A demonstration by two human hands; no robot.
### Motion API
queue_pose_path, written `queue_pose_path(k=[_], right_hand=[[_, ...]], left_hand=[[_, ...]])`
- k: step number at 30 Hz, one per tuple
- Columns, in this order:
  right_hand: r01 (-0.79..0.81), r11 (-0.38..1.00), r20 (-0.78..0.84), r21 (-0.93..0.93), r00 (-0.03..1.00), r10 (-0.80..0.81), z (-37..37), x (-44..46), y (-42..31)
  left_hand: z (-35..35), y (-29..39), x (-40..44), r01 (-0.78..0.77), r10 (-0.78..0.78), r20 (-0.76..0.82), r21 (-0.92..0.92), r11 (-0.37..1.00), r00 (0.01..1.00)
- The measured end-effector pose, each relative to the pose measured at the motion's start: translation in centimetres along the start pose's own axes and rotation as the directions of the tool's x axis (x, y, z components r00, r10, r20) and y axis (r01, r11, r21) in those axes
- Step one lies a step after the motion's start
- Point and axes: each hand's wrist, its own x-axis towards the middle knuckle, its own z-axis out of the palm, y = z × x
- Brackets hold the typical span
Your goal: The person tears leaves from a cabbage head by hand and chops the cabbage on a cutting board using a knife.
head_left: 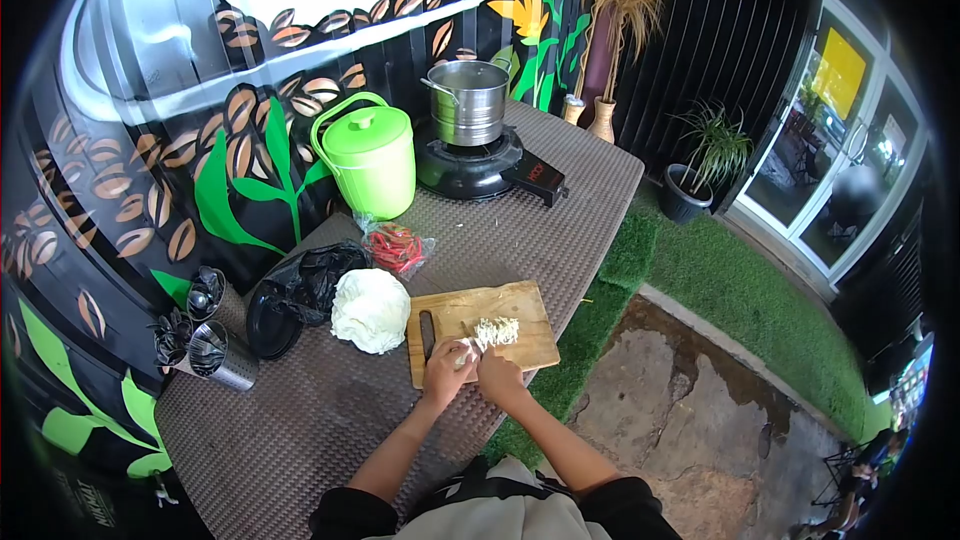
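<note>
My left hand (450,374) is closed over a pale piece of cabbage (463,354) on the wooden cutting board (535,312). Right beside it, my right hand (500,378) is wrapped round a knife, mostly hidden by the fingers; a bit of its thin blade (467,329) seems to show ahead of the hands. Finely cut white shreds (498,331) lie heaped on the board just beyond my right hand. To the left of the board, almost touching it, sits a big whitish cabbage (370,311).
Behind the cabbage are a bag of red chillies (398,247) and a black plastic bag (318,280). A green lidded bucket (372,165) and a steel pot (467,105) on a black portable stove (465,168) stand further back. Metal cutlery holders (232,368) are at left. The woven-top table (300,430) ends at right.
</note>
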Motion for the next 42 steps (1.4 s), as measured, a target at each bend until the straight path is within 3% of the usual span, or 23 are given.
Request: queue_pose_path(k=[2,5,8,10,15,20,22,23,24,26,32,36,38,42], right_hand=[[0.028,1.000,0.031,0.002,0.999,-0.028,-0.3,-0.7,-0.1],[-0.102,0.994,-0.013,0.042,0.995,0.103,1.4,-1.8,-0.4],[-0.097,0.995,-0.143,0.000,0.985,0.096,2.5,-1.7,-0.4],[-0.103,0.993,-0.020,0.050,0.994,0.104,1.2,-0.7,-0.8],[-0.030,0.999,0.005,0.019,1.000,0.030,0.2,0.8,0.0],[0.017,1.000,0.045,-0.018,0.999,-0.017,0.3,-1.1,-0.2],[-0.109,0.994,-0.007,0.026,0.994,0.109,1.7,-1.8,-0.5],[-0.098,0.995,-0.124,0.030,0.987,0.101,2.8,-2.1,-0.4],[-0.097,0.995,-0.124,0.029,0.987,0.100,2.6,-2.1,-0.7],[-0.162,0.975,-0.003,0.149,0.986,0.165,2.0,-1.9,-1.2],[-0.047,0.997,0.029,0.059,0.999,0.046,-0.2,-0.1,-0.1],[-0.107,0.990,0.083,0.095,0.992,0.099,0.0,-0.7,-0.4],[-0.077,0.992,-0.083,0.102,0.993,0.085,2.7,-1.3,0.0],[-0.081,0.994,-0.128,0.078,0.988,0.091,3.6,-1.4,-0.5]], left_hand=[[-0.1,0.1,0.1,-0.011,0.011,-0.019,0.011,1.000,1.000],[0.0,-0.1,0.0,-0.021,0.022,-0.034,0.023,1.000,0.999],[-0.1,-0.3,-0.1,0.003,-0.003,-0.015,-0.002,1.000,1.000],[-0.1,-0.5,-0.1,0.023,-0.023,-0.001,-0.027,0.999,1.000],[-0.6,-0.2,0.0,-0.080,0.079,0.032,0.024,0.997,0.996],[-0.8,-0.8,-0.2,-0.053,0.053,0.059,0.010,0.999,0.997],[-0.6,-1.1,-0.1,-0.054,0.053,0.073,0.017,0.998,0.996],[-0.5,-1.4,-0.2,-0.060,0.059,0.063,0.014,0.998,0.996],[-0.4,-1.4,-0.3,-0.064,0.063,0.052,0.010,0.998,0.997],[-0.4,-1.5,-0.4,-0.058,0.058,0.057,0.005,0.998,0.997],[-0.6,-1.1,-0.3,-0.053,0.052,0.074,0.000,0.999,0.996],[-0.8,-0.6,-0.2,-0.005,0.008,0.084,-0.040,0.999,0.996],[-0.7,-0.6,-0.3,-0.015,0.019,0.076,-0.042,0.999,0.997],[-0.6,-1.0,-0.3,-0.038,0.040,0.064,-0.039,0.999,0.997]])
